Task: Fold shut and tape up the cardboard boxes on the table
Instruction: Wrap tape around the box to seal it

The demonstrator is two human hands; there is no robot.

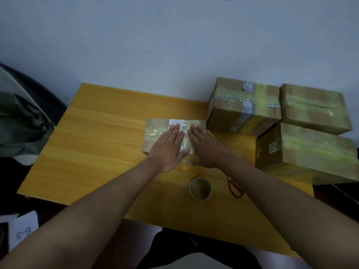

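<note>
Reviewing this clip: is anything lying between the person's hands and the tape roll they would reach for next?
Nothing visible does. Both the left hand and the right hand press flat on the small box; the tape roll lies on bare table just nearer the person, with only a red cord to its right.

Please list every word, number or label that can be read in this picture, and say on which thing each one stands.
"6-3": on the white paper sheet, seen upside down.
Printed tape strips on the big taped box: too blurred to read.
White label on the small box under both hands: too blurred.
Sticker on the front right box: too small.
</note>
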